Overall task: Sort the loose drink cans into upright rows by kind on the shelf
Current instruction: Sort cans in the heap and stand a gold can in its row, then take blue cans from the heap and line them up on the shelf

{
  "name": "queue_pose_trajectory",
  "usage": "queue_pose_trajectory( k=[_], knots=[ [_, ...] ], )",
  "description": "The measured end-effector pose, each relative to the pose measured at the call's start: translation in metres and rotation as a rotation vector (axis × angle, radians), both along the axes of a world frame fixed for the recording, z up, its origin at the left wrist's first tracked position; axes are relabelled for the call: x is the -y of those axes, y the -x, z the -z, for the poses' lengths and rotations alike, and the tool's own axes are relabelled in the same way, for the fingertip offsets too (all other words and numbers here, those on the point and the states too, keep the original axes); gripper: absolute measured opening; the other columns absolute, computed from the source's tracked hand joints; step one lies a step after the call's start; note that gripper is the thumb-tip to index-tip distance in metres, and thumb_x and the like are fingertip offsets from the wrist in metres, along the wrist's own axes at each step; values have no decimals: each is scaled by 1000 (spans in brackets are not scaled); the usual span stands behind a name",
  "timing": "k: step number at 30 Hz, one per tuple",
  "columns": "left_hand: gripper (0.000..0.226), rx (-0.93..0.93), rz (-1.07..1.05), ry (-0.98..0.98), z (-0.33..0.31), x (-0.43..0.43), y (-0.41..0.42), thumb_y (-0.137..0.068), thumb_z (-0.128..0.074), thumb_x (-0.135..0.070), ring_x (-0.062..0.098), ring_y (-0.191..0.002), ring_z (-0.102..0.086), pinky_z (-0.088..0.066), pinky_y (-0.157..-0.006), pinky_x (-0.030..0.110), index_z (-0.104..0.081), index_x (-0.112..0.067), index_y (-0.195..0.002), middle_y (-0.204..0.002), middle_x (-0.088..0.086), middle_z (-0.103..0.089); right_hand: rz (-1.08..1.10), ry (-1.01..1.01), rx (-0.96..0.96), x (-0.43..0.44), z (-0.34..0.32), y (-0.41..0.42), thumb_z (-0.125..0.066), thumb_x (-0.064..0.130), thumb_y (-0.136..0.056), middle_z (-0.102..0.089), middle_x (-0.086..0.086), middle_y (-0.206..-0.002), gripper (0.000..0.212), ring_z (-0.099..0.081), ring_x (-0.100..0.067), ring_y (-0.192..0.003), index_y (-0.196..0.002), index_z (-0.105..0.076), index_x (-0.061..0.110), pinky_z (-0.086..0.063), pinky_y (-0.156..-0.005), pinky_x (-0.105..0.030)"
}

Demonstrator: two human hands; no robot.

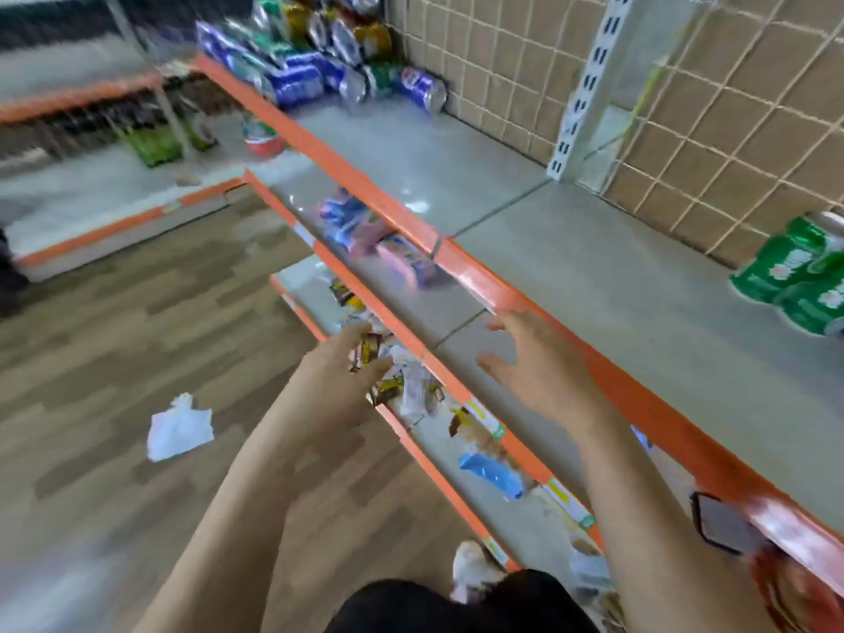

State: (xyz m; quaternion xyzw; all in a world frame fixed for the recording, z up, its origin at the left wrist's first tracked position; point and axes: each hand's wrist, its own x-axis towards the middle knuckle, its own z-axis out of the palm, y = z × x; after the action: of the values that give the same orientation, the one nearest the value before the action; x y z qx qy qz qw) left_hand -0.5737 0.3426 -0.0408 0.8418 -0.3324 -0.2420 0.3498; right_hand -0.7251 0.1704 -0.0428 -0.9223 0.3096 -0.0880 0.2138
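Observation:
A jumbled heap of loose cans (315, 48), blue, green, silver and yellow, lies on its side at the far left end of the grey top shelf (571, 267). Several green cans (804, 276) stand upright together at the shelf's right end by the wire back. My left hand (338, 363) hovers in front of the lower shelves, fingers spread, holding nothing. My right hand (534, 358) reaches toward the orange front edge of the top shelf, fingers apart and empty. The picture is blurred by motion.
Lower shelves (411, 285) hold pink and blue packets and small snack wrappers. A black phone (721, 523) lies under the top shelf's edge at the right. A white crumpled bag (180, 427) lies on the wooden floor. A white slotted upright (589, 84) stands against the back grid.

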Motion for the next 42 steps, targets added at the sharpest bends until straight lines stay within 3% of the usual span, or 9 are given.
queue_pose_trajectory(
  k=[4,9,13,22,26,30,33,37,42],
  knots=[
    [56,2,-148,-47,6,-21,-42,-87,-59,-44,25,-118,-54,-41,-100,36,-46,-18,-135,-126,10,-58,-148,-40,-44,2,5,-63,-68,31,-84,-55,-9,-131,50,-47,-25,-125,-128,-54,10,-28,-102,-27],
    [49,39,-272,-96,17,-15,-103,-92,-56,-34,21,-120,-51,-34,-88,23,-44,-18,-137,-132,4,-53,-284,-70,-5,23,11,-153,-69,31,-83,-60,-9,-121,43,-53,-26,-116,-120,-58,13,-39,-98,-35],
    [49,23,-405,-123,10,-5,-151,-91,-56,-38,22,-126,-45,-35,-103,30,-46,-21,-137,-138,4,-47,-376,-131,6,44,8,-221,-65,31,-85,-53,-6,-131,43,-47,-22,-124,-123,-54,16,-35,-98,-31],
    [30,-56,-673,-35,8,-11,-235,-88,-59,-41,9,-109,-58,-43,-98,32,-59,-30,-116,-115,-9,-63,-453,-265,12,60,14,-336,-65,29,-86,-58,1,-124,41,-52,-13,-115,-124,-55,14,-33,-88,-19],
    [26,-96,-680,34,12,-14,-282,-92,-58,-28,5,-103,-57,-37,-86,16,-59,-24,-118,-110,-9,-63,-422,-336,29,58,17,-386,-67,23,-86,-59,2,-119,39,-54,-13,-114,-122,-57,14,-37,-93,-22],
    [30,-104,-619,59,13,-14,-353,-92,-57,-29,5,-99,-57,-47,-88,24,-58,-23,-122,-104,-13,-61,-359,-339,103,55,16,-447,-67,20,-85,-62,1,-112,34,-57,-12,-107,-118,-58,12,-35,-86,-14],
    [32,-66,-538,53,8,-12,-409,-93,-55,-30,3,-94,-55,-40,-70,6,-56,-22,-124,-107,-9,-59,-311,-322,133,51,5,-490,-65,19,-87,-58,2,-107,34,-51,-7,-98,-119,-57,9,-28,-76,-4],
    [34,-23,-452,54,-1,-8,-473,-94,-54,-31,5,-97,-54,-38,-81,17,-56,-19,-126,-115,-5,-60,-229,-353,180,49,-6,-536,-65,16,-87,-59,4,-101,29,-54,-2,-88,-114,-59,9,-31,-72,6],
    [32,-16,-328,63,-3,7,-531,-93,-54,-32,5,-101,-55,-38,-78,12,-56,-22,-124,-114,-7,-61,-141,-269,185,61,-12,-581,-68,22,-85,-64,-1,-111,34,-59,-14,-103,-116,-60,12,-43,-97,-27]
  ],
)
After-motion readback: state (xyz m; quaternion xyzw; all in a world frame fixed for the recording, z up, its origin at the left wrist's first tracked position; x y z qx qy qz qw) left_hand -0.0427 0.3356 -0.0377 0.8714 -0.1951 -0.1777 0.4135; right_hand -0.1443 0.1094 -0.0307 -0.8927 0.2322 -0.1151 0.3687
